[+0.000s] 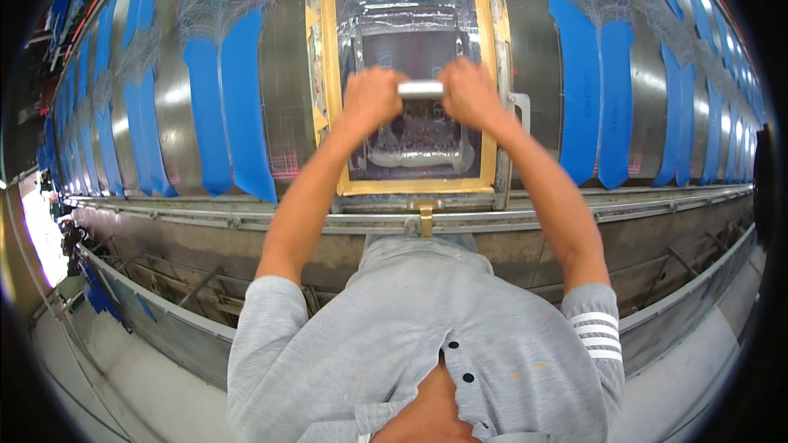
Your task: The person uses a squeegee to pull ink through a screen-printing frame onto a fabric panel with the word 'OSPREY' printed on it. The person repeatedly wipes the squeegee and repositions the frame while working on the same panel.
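Note:
Both my arms reach forward over a screen-printing frame [499, 115], its inner edges lined with yellow tape [427, 187]. My left hand [373, 97] and my right hand [472, 94] are closed around the two ends of a squeegee [421, 89]. Only its pale middle part shows between my fists; the ends are hidden in my fingers. It lies crosswise above the dark mesh [394, 47]. Nearer to me, a whitish, glossy band of ink [414, 157] runs across the lower part of the mesh.
Blue cut fabric pieces [240, 107] lie in pairs on the long dark table, with more blue pieces [581, 90] to the right. A metal rail [222, 215] follows the near edge, where a brass-coloured bracket [426, 220] sits below the frame. A light handle [523, 111] sticks out at the frame's right.

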The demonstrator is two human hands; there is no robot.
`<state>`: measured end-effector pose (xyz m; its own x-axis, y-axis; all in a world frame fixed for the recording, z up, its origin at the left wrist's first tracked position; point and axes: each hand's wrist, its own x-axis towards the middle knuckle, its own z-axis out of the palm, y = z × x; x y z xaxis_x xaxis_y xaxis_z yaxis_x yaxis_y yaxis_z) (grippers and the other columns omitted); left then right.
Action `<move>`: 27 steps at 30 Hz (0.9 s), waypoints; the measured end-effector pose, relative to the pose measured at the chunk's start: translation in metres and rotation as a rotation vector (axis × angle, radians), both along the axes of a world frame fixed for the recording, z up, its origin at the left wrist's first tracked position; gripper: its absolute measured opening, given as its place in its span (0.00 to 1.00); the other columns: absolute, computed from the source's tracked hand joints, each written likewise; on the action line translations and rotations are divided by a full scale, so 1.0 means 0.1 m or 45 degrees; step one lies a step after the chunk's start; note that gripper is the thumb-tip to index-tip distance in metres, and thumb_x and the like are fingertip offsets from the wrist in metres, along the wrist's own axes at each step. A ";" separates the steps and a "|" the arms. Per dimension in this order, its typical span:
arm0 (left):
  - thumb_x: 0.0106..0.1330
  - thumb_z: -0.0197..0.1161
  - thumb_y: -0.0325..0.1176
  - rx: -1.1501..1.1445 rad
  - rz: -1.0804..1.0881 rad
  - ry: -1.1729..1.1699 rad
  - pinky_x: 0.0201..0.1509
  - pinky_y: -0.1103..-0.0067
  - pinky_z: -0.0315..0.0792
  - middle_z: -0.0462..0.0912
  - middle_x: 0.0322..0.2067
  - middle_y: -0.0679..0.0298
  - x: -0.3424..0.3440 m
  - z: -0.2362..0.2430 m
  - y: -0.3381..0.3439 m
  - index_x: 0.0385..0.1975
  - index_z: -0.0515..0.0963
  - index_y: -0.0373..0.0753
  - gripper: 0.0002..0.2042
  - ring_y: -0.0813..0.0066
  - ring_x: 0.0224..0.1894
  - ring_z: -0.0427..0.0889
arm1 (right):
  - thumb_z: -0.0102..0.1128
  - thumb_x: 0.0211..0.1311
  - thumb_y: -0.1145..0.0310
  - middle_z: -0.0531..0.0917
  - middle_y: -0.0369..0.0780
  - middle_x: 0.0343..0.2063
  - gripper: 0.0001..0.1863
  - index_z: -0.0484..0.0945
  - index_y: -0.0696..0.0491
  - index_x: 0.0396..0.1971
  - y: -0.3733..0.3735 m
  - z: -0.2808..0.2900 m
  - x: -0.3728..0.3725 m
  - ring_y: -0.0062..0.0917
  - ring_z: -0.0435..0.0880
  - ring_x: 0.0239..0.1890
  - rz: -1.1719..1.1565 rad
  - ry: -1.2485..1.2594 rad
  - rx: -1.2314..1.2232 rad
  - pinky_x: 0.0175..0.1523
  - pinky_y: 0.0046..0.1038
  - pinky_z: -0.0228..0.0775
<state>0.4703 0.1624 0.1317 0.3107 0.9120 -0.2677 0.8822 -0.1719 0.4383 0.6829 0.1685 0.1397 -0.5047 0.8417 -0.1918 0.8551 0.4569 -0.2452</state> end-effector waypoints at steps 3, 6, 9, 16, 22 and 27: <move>0.55 0.61 0.30 0.201 -0.002 0.063 0.44 0.59 0.81 0.89 0.33 0.54 -0.34 0.26 0.81 0.45 0.89 0.57 0.19 0.50 0.37 0.88 | 0.61 0.55 0.70 0.86 0.45 0.37 0.09 0.86 0.51 0.35 0.86 0.33 -0.31 0.41 0.82 0.49 -0.012 -0.003 0.098 0.51 0.46 0.76; 0.55 0.62 0.29 0.292 0.020 0.132 0.43 0.59 0.81 0.89 0.35 0.54 -0.64 0.76 0.84 0.45 0.89 0.58 0.19 0.52 0.38 0.88 | 0.60 0.55 0.70 0.87 0.43 0.38 0.13 0.87 0.50 0.40 0.93 0.63 -0.62 0.39 0.83 0.49 -0.026 0.146 0.168 0.52 0.47 0.74; 0.55 0.62 0.26 0.441 0.035 -0.038 0.42 0.62 0.81 0.89 0.36 0.57 -1.02 0.95 -0.03 0.46 0.89 0.55 0.20 0.53 0.39 0.88 | 0.62 0.52 0.73 0.85 0.42 0.39 0.12 0.85 0.52 0.39 0.10 0.89 -1.00 0.38 0.81 0.49 0.002 0.233 0.222 0.56 0.45 0.72; 0.49 0.66 0.21 0.427 0.001 -0.229 0.49 0.68 0.82 0.87 0.46 0.57 -1.48 1.22 -3.50 0.44 0.82 0.40 0.19 0.60 0.45 0.88 | 0.65 0.44 0.79 0.79 0.43 0.41 0.19 0.80 0.57 0.41 -3.41 1.33 -1.54 0.38 0.77 0.55 -0.048 0.312 0.153 0.65 0.45 0.64; 0.48 0.64 0.18 0.367 0.028 -0.281 0.46 0.67 0.81 0.87 0.44 0.61 -1.50 1.55 -4.90 0.43 0.83 0.39 0.20 0.59 0.45 0.87 | 0.72 0.57 0.60 0.79 0.44 0.47 0.27 0.79 0.56 0.55 -4.45 1.72 -1.18 0.39 0.76 0.58 -0.086 0.655 -0.199 0.63 0.51 0.66; 0.49 0.63 0.18 0.385 0.015 -0.245 0.46 0.66 0.81 0.88 0.44 0.61 -0.97 1.95 -5.51 0.41 0.84 0.39 0.17 0.59 0.46 0.87 | 0.61 0.67 0.47 0.85 0.53 0.45 0.25 0.83 0.51 0.53 -4.24 1.70 -0.19 0.50 0.82 0.52 -1.145 0.246 0.192 0.56 0.51 0.71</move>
<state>0.3732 -0.3885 0.3263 0.3180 0.9449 0.0774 0.7911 -0.3094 0.5277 0.6643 -0.2558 0.3094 0.3374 0.9409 -0.0294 0.8534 -0.3189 -0.4122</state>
